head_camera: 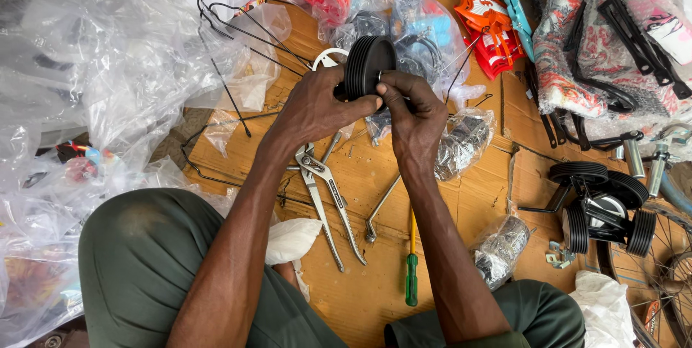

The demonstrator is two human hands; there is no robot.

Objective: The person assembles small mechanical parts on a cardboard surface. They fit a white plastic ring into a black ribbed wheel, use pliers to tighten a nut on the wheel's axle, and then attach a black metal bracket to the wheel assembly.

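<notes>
**Both hands on a little black wheel**

Head cam: left hand [317, 106] and right hand [411, 114] both have their fingers clamped on a small black wheel [366, 65], held up over the cardboard [375, 175]. Pliers [328, 200], a wrench [380, 210] and a green screwdriver [411, 265] lie below. More wheels [602, 207] sit off right.

Bicycle assembly workshop, probably floor-level: pliers [328, 200], screwdriver [411, 265], training wheels [602, 207], spoked wheel [659, 261], plastic wrapping [108, 67] on flattened cardboard [375, 297].
</notes>
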